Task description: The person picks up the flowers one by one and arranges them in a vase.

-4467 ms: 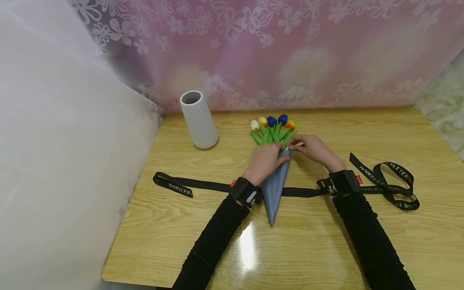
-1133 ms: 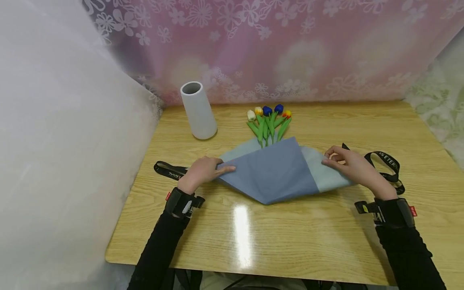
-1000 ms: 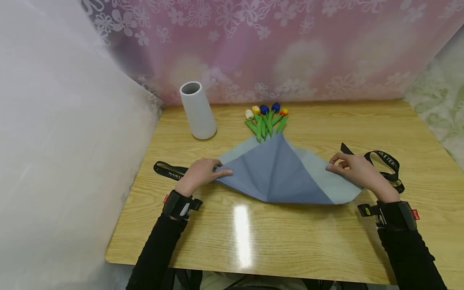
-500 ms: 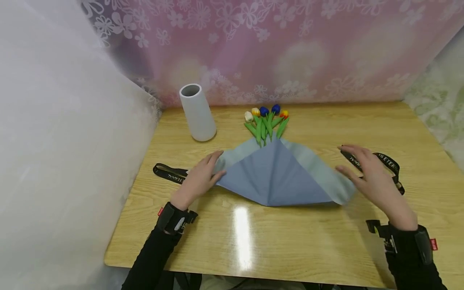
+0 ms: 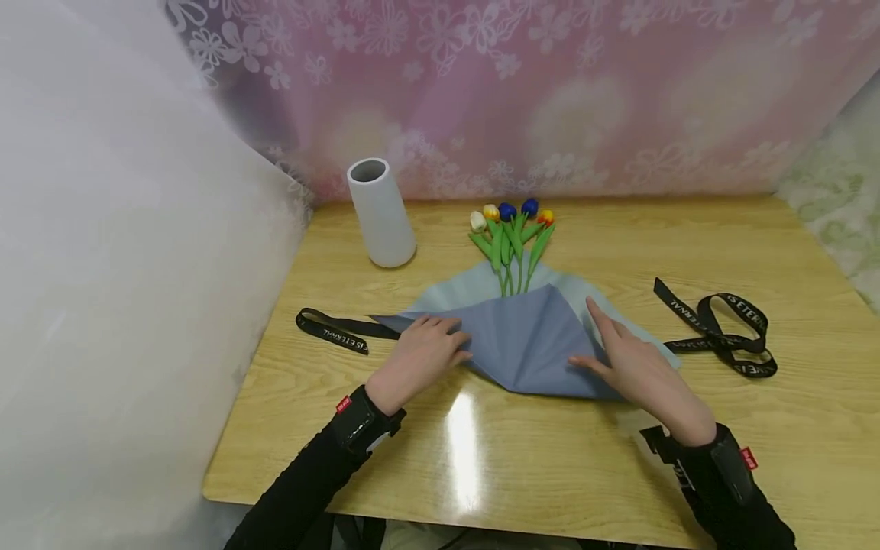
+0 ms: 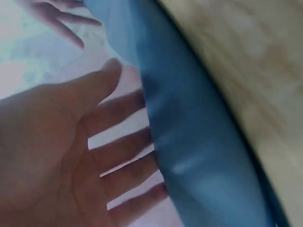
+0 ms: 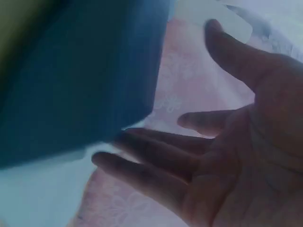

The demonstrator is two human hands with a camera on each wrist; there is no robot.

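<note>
A bunch of artificial tulips [image 5: 512, 244], with white, yellow, blue and orange heads, lies on a sheet of wrapping paper [image 5: 516, 336]. The sheet's blue-grey front flap is folded up over the lower stems, its pale side showing behind. My left hand [image 5: 421, 359] rests against the flap's left part; in the left wrist view its fingers [image 6: 125, 146] are extended at the paper's edge, thumb apart. My right hand [image 5: 635, 374] is over the flap's right part, fingers spread; the right wrist view shows fingertips at the paper's edge. Neither hand pinches it.
A black printed ribbon [image 5: 732, 332] lies in loops on the right and runs under the paper to a folded end [image 5: 333, 332] on the left. A white vase [image 5: 381, 218] stands at the back left of the wooden table [image 5: 550, 466].
The paper was a narrow cone round the stems; it has since spread wide. Both hands have let go of its sides and moved inward, and the flap's top sits lower.
</note>
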